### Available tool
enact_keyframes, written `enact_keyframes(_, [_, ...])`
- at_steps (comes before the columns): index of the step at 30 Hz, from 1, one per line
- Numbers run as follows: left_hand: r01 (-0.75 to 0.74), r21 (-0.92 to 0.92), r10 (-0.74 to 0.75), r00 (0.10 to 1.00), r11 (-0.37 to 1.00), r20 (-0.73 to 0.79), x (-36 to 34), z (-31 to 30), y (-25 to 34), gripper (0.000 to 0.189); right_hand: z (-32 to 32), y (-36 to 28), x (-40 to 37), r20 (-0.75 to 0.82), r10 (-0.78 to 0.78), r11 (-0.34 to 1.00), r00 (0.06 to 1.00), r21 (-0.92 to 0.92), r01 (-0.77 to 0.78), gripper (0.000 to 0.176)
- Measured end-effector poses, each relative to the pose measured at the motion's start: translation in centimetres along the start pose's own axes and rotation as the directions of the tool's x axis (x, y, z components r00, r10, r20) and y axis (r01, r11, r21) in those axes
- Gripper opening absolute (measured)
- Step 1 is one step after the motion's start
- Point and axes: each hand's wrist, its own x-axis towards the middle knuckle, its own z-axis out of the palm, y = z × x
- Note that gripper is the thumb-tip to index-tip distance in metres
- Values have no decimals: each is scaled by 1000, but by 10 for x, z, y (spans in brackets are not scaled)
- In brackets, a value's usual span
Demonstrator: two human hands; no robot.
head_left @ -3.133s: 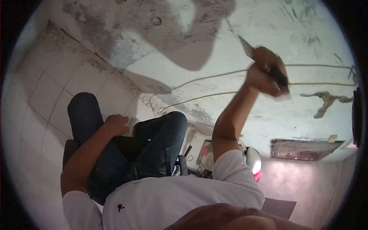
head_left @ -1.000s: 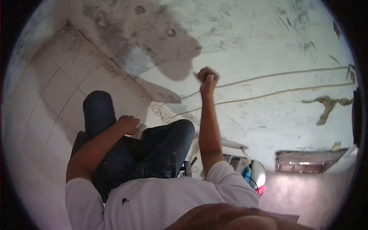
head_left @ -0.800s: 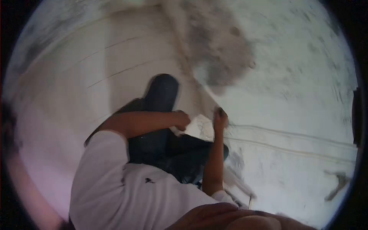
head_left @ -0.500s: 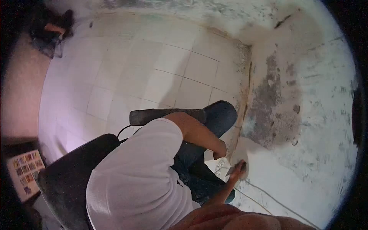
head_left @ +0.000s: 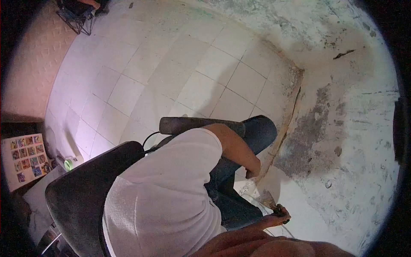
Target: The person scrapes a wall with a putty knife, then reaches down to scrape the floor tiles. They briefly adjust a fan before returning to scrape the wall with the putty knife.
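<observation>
My left hand (head_left: 253, 169) hangs beyond my left knee, near the lower edge of the wall; its fingers are hidden and I cannot make out whether it holds anything. My right hand (head_left: 278, 217) is closed round the dark handle of a scraper (head_left: 268, 200). The scraper's flat blade points up and left in the view, close to the pale wall surface (head_left: 306, 205). My legs in dark jeans (head_left: 263, 132) lie between the two arms.
I sit on a black chair (head_left: 81, 192) with an armrest (head_left: 184, 125). Pale floor tiles (head_left: 171, 81) meet a stained, peeling wall (head_left: 312, 124). A picture sheet (head_left: 28, 158) and a green-rimmed object (head_left: 68, 164) are at the left. A dark stand (head_left: 77, 21) is at the upper left.
The view has turned and shifted. My right hand with the scraper now appears lower and slightly further right, and my left hand slightly further right. The green-rimmed object has come into view.
</observation>
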Motion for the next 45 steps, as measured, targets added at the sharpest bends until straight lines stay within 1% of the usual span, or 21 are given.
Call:
enact_keyframes(2, [-52, -17, 52, 999, 998, -3, -10, 2, -1, 31, 22, -18, -12, -59, 2, 996, 998, 91, 4, 45])
enact_keyframes(3, [-1, 8, 1, 1000, 1000, 5, -12, -1, -1, 32, 25, -16, -11, -53, 1, 995, 999, 97, 5, 45])
enact_keyframes(6, [31, 15, -31, 999, 999, 38, -12, 1, -3, 32, 36, -12, -16, -72, -33, 999, 997, 0, 34, 48])
enact_keyframes(8, [22, 21, -24, 997, 1000, 77, -10, -1, -8, 32, 41, -7, -21, 7, -40, 998, 999, -57, 41, 47])
enact_keyframes(10, [-90, 32, 88, 994, 995, 58, 12, 9, -16, 31, 46, -5, -27, 14, -17, 997, 1000, -81, 18, 47])
enact_keyframes(13, [9, 7, -10, 998, 1000, 68, 22, 9, -6, 31, 52, -7, -31, 15, 25, 993, 1000, -118, -23, 47])
enact_keyframes(14, [19, 26, -20, 997, 999, 75, 17, 7, -2, 31, 57, -11, -34, -20, 7, 977, 1000, -215, -11, 47])
enact_keyframes(15, [-2, 53, 0, 999, 999, 42, 10, 6, 3, 31, 61, -11, -35, -58, -16, 953, 998, -304, -3, 47])
enact_keyframes(16, [-18, 82, 17, 1000, 996, 9, 3, 2, 4, 31, 46, 9, -24, -32, 14, 954, 999, -299, -23, 45])
enact_keyframes(18, [-127, 69, 124, 991, 989, 41, -3, -1, 2, 33, 49, 10, -27, -36, -39, 932, 999, -361, 24, 45])
enact_keyframes(19, [-118, 86, 114, 992, 989, 46, 4, 0, 5, 33, 43, 14, -24, -46, -42, 939, 998, -344, 24, 45])
enact_keyframes(22, [-55, 163, 33, 990, 985, 135, 24, 6, 19, 33, 24, 24, -15, 78, 79, 971, 994, -233, -58, 45])
enact_keyframes(24, [-118, 111, 117, 993, 987, 11, 22, 11, 25, 31, 24, 27, -21, 22, -60, 915, 998, -398, 64, 46])
enact_keyframes(25, [-152, 89, 147, 988, 984, 56, 28, 11, 28, 30, 34, 33, -20, -86, -206, 844, 975, -520, 133, 43])
enact_keyframes(26, [-144, 97, 138, 988, 985, 62, 34, 11, 25, 30, 37, 32, -20, -92, -204, 850, 975, -510, 130, 43])
enact_keyframes(28, [-193, 86, 183, 976, 977, 114, 13, -4, 38, 29, 36, 12, -25, 74, -130, 770, 989, -621, 147, 41])
enact_keyframes(35, [-203, 71, 195, 975, 976, 109, 22, 4, 49, 29, 29, 24, -21, 135, -203, 772, 970, -587, 244, 41])
enact_keyframes(38, [-201, 87, 184, 968, 976, 171, 13, -6, 50, 28, 27, 30, -20, 151, -165, 739, 975, -636, 223, 40])
enact_keyframes(42, [-238, 22, 233, 962, 971, 139, -10, -18, 45, 30, 39, 23, -24, 164, -157, 780, 974, -584, 224, 37])
enact_keyframes(44, [-270, -21, 270, 956, 963, 112, -16, -20, 43, 31, 41, 22, -24, 247, -210, 667, 946, -672, 323, 34])
enact_keyframes(45, [-271, -23, 272, 956, 962, 110, 4, -8, 43, 31, 41, 22, -24, 249, -209, 665, 946, -673, 324, 34])
